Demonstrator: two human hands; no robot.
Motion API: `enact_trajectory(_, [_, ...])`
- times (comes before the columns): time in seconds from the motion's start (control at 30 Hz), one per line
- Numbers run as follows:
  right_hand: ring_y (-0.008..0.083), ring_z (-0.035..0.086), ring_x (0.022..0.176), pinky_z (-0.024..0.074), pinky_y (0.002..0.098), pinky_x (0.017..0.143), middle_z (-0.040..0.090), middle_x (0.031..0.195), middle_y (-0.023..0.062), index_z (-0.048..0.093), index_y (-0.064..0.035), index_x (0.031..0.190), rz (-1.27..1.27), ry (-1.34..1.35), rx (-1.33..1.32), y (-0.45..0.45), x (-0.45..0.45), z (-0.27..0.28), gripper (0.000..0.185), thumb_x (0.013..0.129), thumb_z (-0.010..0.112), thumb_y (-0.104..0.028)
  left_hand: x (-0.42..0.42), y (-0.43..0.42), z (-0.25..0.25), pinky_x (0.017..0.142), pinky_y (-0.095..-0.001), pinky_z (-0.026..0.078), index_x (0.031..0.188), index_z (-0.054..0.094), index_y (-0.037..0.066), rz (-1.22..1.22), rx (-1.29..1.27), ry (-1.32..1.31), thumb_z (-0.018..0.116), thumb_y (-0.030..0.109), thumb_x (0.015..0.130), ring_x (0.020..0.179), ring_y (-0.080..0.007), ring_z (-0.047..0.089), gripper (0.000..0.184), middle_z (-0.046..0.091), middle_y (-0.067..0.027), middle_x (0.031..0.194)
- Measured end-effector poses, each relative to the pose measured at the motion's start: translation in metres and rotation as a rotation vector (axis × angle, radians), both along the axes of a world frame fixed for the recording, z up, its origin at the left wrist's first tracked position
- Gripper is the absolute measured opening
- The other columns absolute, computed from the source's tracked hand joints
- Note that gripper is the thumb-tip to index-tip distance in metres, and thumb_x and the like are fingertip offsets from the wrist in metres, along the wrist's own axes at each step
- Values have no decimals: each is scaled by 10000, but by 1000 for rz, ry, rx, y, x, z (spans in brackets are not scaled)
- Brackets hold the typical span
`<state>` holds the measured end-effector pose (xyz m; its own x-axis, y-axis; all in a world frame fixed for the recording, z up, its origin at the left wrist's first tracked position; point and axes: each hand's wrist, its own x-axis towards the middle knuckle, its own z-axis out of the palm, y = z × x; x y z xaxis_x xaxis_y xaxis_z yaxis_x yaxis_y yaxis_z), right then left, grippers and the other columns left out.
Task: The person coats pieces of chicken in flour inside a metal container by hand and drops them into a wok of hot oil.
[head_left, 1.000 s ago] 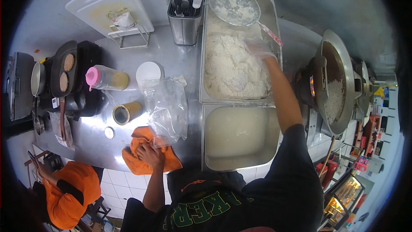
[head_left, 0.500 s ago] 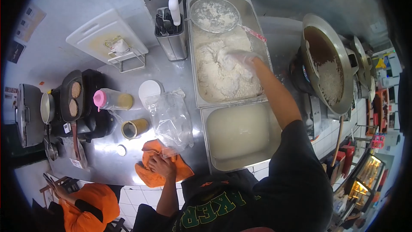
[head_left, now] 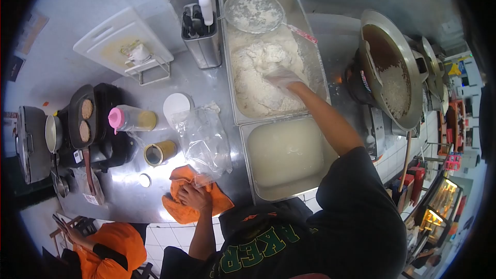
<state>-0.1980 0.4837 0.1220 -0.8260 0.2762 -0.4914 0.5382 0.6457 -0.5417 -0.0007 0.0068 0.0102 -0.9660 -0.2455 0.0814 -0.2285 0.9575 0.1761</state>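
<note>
My right hand (head_left: pixel 285 79), in a thin clear plastic glove, reaches into the heap of white flour (head_left: pixel 258 93) in a deep steel pan. Its fingers are partly sunk in the flour and coated, so their closing is hard to make out. A round mesh sieve (head_left: pixel 254 12) with flour in it rests across the far end of that flour pan (head_left: pixel 230 67). Nearer me, a second steel pan (head_left: pixel 247 170) holds a cloudy whitish liquid. My left hand (head_left: pixel 195 197) lies palm down on a crumpled orange cloth (head_left: pixel 175 207) near the table's front edge, fingers apart.
To the right stands a large wok (head_left: pixel 368 26) of brown oil with pale bubbling stuff. On the left are a clear plastic bag (head_left: pixel 204 142), a pink-capped bottle (head_left: pixel 139 119), a gold can (head_left: pixel 161 153), a pan with two patties (head_left: pixel 82 98) and a knife holder (head_left: pixel 202 49). Another person (head_left: pixel 116 248) sits lower left.
My right hand has drawn slightly nearer me within the flour, and the heap's shape has shifted. My left hand stays on the orange cloth. The view has tilted a little.
</note>
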Motion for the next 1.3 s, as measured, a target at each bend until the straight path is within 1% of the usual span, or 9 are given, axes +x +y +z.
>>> enact_trajectory(0.17, [210, 519, 1136, 405, 333, 985, 535, 1337, 85, 435, -78, 1423, 30, -104, -177, 31, -2, -28, 700, 901, 538, -533, -1, 5, 6, 858, -526, 347, 1046, 508, 52, -10, 28, 36, 374, 504, 915, 1017, -415, 453, 489, 445, -213, 1041])
enact_trajectory(0.33, [248, 565, 1004, 439, 367, 915, 615, 1172, 142, 564, -4, 1263, -357, 10, -364, 20, 14, 44, 589, 912, 529, -476, 0, 2, -1, 811, -531, 358, 1049, 506, 36, 1, -36, -10, 385, 467, 953, 996, -415, 447, 458, 447, -210, 1029])
enact_trajectory(0.47, [243, 552, 1011, 430, 375, 924, 598, 1196, 137, 547, -13, 1281, -221, -85, -278, 37, 17, 78, 603, 927, 513, -500, 1, -2, -4, 814, -529, 361, 1058, 507, 36, -11, -51, -2, 383, 468, 951, 998, -412, 449, 462, 447, -207, 1031])
enact_trajectory(0.57, [234, 539, 1115, 407, 367, 978, 552, 1317, 129, 495, -44, 1365, -268, -324, -196, 43, 28, 53, 653, 942, 470, -542, 2, -2, -4, 817, -528, 364, 1078, 509, 37, -19, -58, 7, 386, 448, 945, 1002, -409, 450, 449, 445, -205, 1034])
enact_trajectory(0.67, [218, 442, 1299, 343, 336, 1071, 432, 1470, 119, 411, -74, 1446, 133, -10, 1, 41, 41, 10, 729, 933, 465, -588, 2, 2, -1, 822, -528, 365, 1092, 511, 39, 5, -49, -21, 393, 426, 937, 1008, -405, 451, 434, 446, -204, 1042])
enact_trajectory(0.77, [242, 450, 1293, 331, 371, 1086, 431, 1467, 117, 366, -92, 1470, -217, -244, -276, 28, 33, 5, 686, 981, 335, -573, 1, 1, 4, 824, -528, 366, 1091, 512, 40, 14, -15, -25, 399, 423, 933, 1018, -405, 452, 429, 450, -206, 1050])
enact_trajectory(0.97, [208, 245, 1443, 201, 360, 1169, 283, 1566, 92, 315, -134, 1507, -308, -157, -552, 34, 26, -9, 797, 899, 525, -606, -2, 0, -6, 820, -528, 367, 1064, 510, 40, 17, -67, -36, 409, 425, 929, 1018, -409, 450, 420, 451, -209, 1046])
enact_trajectory(1.13, [250, 583, 1102, 419, 392, 946, 631, 1222, 129, 527, -72, 1317, -10, -347, -122, 41, 30, 64, 590, 919, 535, -506, 0, 2, -4, 806, -532, 368, 1028, 494, 21, -3, -70, 8, 386, 450, 939, 1006, -413, 448, 450, 444, -219, 1026])
enact_trajectory(1.3, [287, 619, 938, 439, 410, 854, 680, 1058, 140, 597, -11, 1162, -99, -99, -40, 38, 46, 15, 529, 933, 486, -475, 0, 3, -1, 799, -530, 369, 1024, 493, 15, 7, -52, 17, 380, 451, 943, 995, -412, 451, 458, 445, -217, 1019])
